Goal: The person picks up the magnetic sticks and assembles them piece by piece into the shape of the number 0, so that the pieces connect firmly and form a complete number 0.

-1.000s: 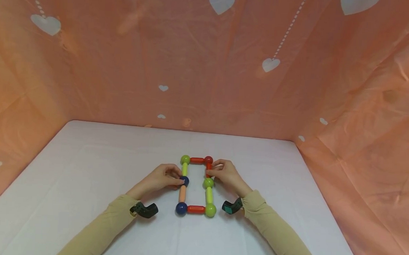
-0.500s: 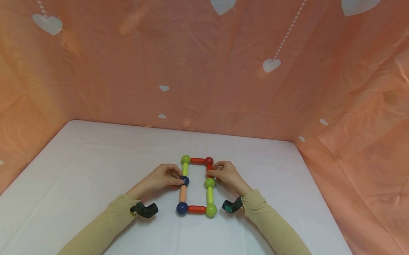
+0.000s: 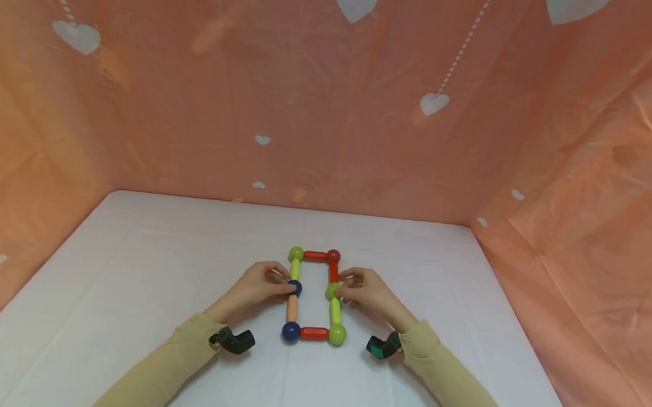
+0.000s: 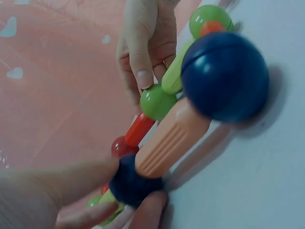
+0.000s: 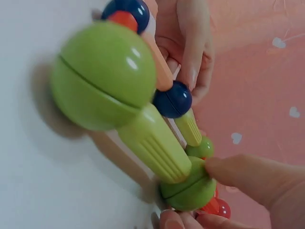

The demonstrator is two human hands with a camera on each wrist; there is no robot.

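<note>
A rectangular frame of magnetic balls and rods lies on the white table. My left hand (image 3: 259,284) pinches the middle dark blue ball (image 4: 136,185) on its left side, thumb and fingers on either side of it. Opposite, my right hand (image 3: 371,293) pinches the middle green ball (image 5: 190,191). A yellow-green rod (image 3: 295,269) and a peach rod (image 3: 291,309) meet at the blue ball. At the green ball a red rod (image 3: 333,272) joins another yellow-green rod (image 5: 155,143). Red rods close the far and near ends.
The frame's near corners are a dark blue ball (image 3: 290,332) and a green ball (image 3: 337,334). A green ball (image 3: 296,254) and a red ball (image 3: 333,256) form the far corners. Orange cloth (image 3: 319,118) with white hearts hangs behind the white table (image 3: 138,250).
My right hand has slid from the red rod on the right side toward me, onto the middle green ball. My left hand stays at the blue ball, and the frame keeps its shape.
</note>
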